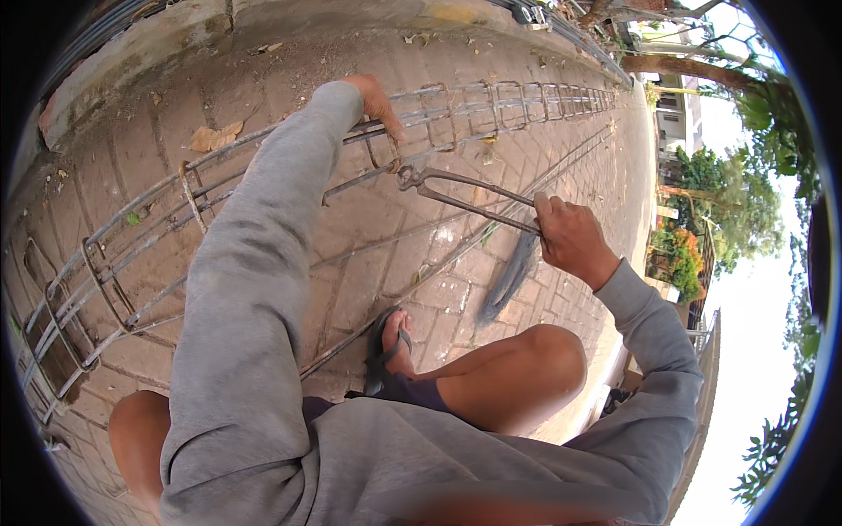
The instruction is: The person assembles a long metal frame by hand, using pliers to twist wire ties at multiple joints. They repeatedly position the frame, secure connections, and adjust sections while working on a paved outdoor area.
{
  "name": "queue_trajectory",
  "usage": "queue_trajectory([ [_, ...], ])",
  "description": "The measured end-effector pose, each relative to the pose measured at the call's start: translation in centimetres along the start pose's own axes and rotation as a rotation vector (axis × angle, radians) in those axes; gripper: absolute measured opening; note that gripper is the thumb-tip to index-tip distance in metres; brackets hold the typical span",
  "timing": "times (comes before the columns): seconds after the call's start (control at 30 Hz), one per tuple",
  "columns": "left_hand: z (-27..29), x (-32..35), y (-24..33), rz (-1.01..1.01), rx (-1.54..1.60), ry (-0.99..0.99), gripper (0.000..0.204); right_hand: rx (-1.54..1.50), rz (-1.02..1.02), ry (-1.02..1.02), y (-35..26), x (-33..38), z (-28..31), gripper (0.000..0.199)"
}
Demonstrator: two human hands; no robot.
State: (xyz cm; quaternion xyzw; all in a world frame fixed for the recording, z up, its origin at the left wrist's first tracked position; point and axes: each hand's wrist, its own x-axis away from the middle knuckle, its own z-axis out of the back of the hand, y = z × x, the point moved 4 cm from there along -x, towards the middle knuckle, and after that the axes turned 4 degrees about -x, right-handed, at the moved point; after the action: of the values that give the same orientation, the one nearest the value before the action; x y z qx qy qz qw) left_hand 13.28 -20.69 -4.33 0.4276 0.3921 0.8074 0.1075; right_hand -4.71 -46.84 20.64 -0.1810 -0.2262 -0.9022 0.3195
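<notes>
A long rebar cage (491,103) of rusty bars and square stirrups lies across the paving, from near left to far right. My left hand (379,107) reaches over it, fingers bent down and closed on the cage beside a stirrup; the fingertips are partly hidden. In my right hand (572,235) are long-handled steel pincers (474,182), gripped by the handle ends, which stand somewhat apart. Their jaws (409,177) meet the near bar at a stirrup corner, just below my left fingers. Whether a wire is between the jaws is too small to tell.
A bundle of thin grey wire (510,279) lies on the brick paving (447,329) near my sandalled foot (396,342). Loose thin rods (456,254) run along the ground behind it. A low concrete kerb (140,66) borders the far side. Trees (732,188) stand at the right.
</notes>
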Motion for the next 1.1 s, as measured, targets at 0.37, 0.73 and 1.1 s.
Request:
queue_trajectory([
  [0.37,0.4,0.6,-0.6,0.090,-0.008,0.084,0.128,-2.320,-0.453,-0.599,-8.4,4.7,-14.6,0.035],
  [0.73,-24.9,13.9,12.1,-1.216,-0.819,0.511,0.083,-2.457,-0.277,-0.531,-11.4,3.9,-20.7,0.025],
  [1.1,-27.0,8.7,13.7,-1.191,-0.815,0.636,0.016,-0.610,-0.238,0.432,-8.1,6.4,-15.9,0.050],
])
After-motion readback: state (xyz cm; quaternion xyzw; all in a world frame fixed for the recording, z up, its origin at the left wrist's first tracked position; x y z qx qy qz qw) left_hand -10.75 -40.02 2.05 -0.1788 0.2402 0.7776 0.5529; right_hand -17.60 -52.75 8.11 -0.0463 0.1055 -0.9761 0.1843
